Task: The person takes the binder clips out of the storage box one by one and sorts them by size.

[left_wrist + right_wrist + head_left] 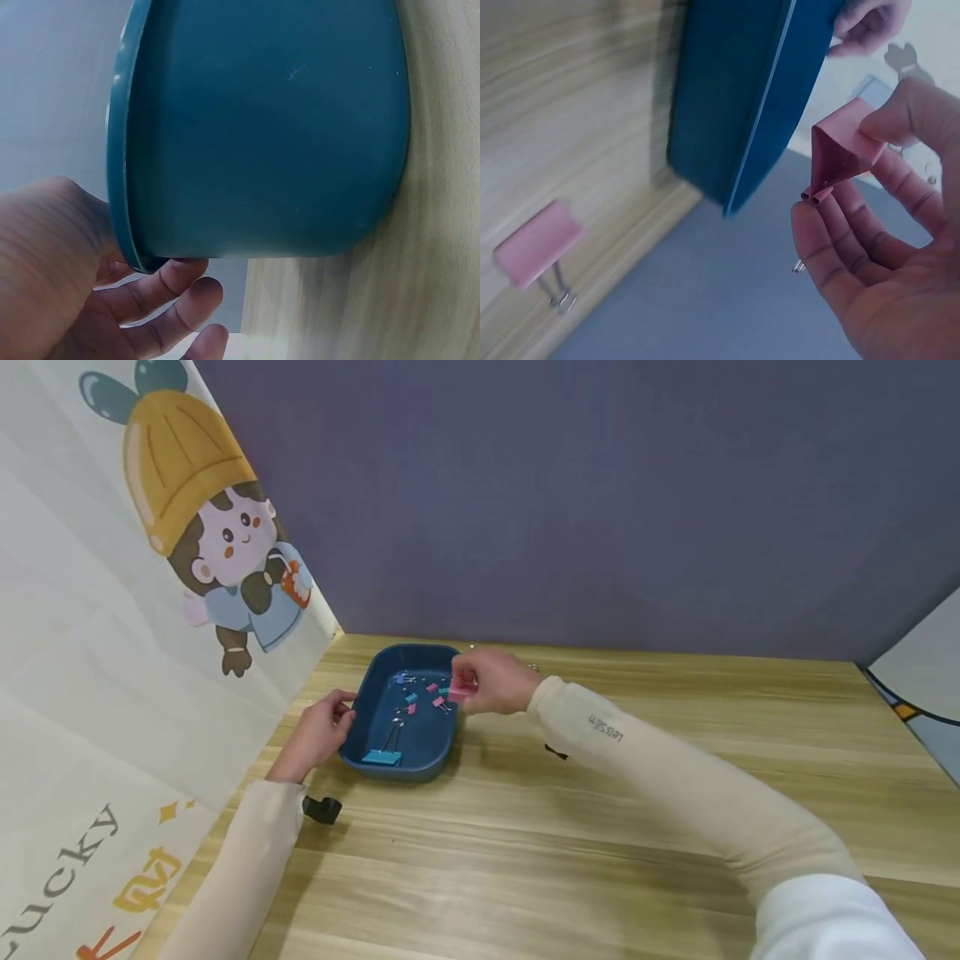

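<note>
A large pink binder clip (844, 139) is pinched between the thumb and fingers of my right hand (498, 681), over the right rim of a dark blue plastic bin (431, 739). My left hand (318, 731) grips the bin's left rim, its thumb hidden behind the wall in the left wrist view. Inside the bin lie a large light-blue binder clip (382, 757) with its wire handles raised, a small blue clip (401, 679), and several small pink and teal clips (411, 697).
Another large pink binder clip (540, 244) lies on the wooden table (480, 860), right of the bin. A dark blue-grey panel (570, 510) rises along the back edge. A printed white curtain (90, 635) borders the left side.
</note>
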Available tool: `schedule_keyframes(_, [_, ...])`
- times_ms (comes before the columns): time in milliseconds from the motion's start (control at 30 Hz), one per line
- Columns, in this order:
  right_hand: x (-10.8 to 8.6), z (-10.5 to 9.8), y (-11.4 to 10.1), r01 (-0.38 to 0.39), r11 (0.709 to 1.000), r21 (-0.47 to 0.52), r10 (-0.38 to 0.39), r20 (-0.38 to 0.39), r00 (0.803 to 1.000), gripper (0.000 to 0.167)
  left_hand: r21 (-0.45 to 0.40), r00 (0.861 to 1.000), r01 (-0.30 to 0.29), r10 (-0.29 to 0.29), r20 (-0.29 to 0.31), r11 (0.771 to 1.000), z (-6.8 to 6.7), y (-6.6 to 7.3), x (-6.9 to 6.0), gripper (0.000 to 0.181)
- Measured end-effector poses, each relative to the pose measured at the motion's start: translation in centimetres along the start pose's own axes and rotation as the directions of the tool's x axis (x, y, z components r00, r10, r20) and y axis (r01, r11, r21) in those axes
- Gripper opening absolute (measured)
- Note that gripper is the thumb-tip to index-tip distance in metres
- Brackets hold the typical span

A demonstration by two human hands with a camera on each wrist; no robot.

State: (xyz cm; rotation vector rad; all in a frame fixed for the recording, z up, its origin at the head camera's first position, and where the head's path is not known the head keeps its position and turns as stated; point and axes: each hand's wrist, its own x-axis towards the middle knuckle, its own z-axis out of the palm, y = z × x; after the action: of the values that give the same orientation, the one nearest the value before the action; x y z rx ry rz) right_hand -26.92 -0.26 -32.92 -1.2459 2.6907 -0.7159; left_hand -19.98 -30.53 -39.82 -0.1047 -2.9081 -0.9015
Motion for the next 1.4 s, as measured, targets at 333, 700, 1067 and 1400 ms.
schedule_keyframes(333, [-2.8,-2.8,4.7,-0.071,0.996,0.046,0.074,-0.078,0.994,0.022,0.008,1.000,0.002,-0.002,-0.006,1.000,0.2,0.0,0.0,0.031])
schedule_keyframes(700, [-5.3,-2.5,8.8,-0.133,0.989,0.059,0.139,-0.104,0.985,0.014,-0.009,1.000,-0.012,0.012,-0.024,1.000,0.1,-0.2,0.0,0.031])
schedule_keyframes(1067, [-7.2,-0.3,13.2,-0.159,0.984,0.081,0.168,-0.115,0.979,0.013,0.000,1.000,-0.017,0.017,-0.024,1.000,0.2,0.1,0.2,0.031])
schedule_keyframes(1400, [-7.4,1.4,15.4,-0.228,0.970,0.082,0.236,-0.097,0.967,0.017,0.000,1.000,-0.010,0.010,-0.026,1.000,0.3,-0.1,0.1,0.031])
